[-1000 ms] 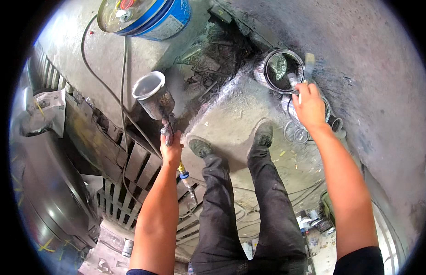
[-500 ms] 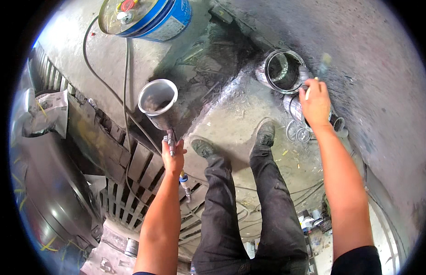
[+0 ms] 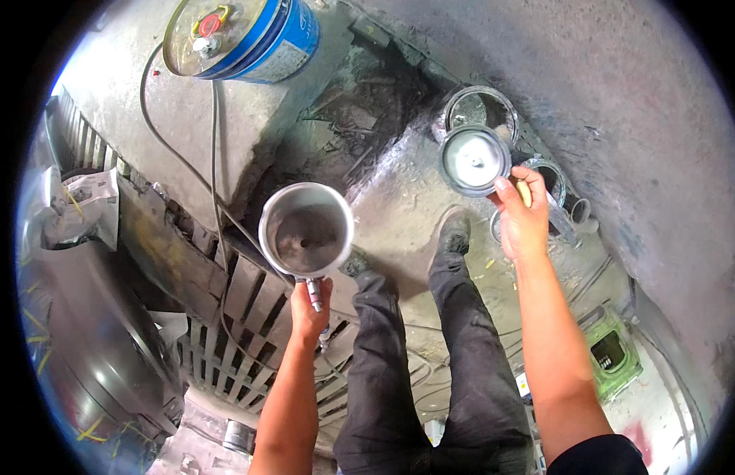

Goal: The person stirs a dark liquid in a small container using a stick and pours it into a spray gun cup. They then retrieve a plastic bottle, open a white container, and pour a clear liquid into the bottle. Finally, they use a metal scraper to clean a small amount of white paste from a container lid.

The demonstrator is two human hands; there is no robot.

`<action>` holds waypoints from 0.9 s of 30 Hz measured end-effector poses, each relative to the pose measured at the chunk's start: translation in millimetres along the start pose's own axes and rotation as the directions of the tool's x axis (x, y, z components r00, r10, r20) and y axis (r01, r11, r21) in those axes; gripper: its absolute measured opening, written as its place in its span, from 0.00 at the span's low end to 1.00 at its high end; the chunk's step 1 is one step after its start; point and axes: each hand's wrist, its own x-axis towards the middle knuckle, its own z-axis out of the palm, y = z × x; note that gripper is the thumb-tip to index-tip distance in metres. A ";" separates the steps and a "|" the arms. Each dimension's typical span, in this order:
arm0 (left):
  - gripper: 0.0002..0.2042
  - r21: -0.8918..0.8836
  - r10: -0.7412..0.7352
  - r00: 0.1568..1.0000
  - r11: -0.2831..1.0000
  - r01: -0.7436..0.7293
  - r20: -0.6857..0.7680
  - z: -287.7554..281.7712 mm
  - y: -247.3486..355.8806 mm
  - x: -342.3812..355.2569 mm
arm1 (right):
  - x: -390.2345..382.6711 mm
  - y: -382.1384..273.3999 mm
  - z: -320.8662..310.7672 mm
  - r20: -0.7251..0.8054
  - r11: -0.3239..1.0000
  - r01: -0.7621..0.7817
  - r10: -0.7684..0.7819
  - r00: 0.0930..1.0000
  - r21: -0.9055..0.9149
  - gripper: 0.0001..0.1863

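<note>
My left hand (image 3: 310, 309) is closed round the handle of a spray gun. The gun's open round metal cup (image 3: 306, 229) faces up, with greyish residue on its inner wall and a dark hole at the bottom. My right hand (image 3: 522, 215) pinches the rim of a round lid (image 3: 474, 160), pale in the middle with a grey edge. A yellow piece (image 3: 524, 192), perhaps a brush handle, also lies between its fingers; the rest of it is hard to make out. Beyond the lid stands an open can (image 3: 484, 101), dark inside and partly covered by the lid.
A blue drum (image 3: 276, 43) stands at far left with a hose (image 3: 217, 142) near it. More containers (image 3: 551, 178) sit beside my right hand. Slatted grating (image 3: 233, 324) and a dark car panel (image 3: 90, 332) lie left. A green container (image 3: 613, 352) stands at right.
My right hand has drawn back from the can, and the lid now shows flat in it. The spray gun has come nearer, its cup tipped so the inside shows more.
</note>
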 end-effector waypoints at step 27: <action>0.12 0.542 -0.042 0.998 0.840 0.015 0.038 -25.0 67.8 -67.8 | -37.6 44.1 54.1 0.177 0.980 -0.123 0.151 0.972 -0.157 0.15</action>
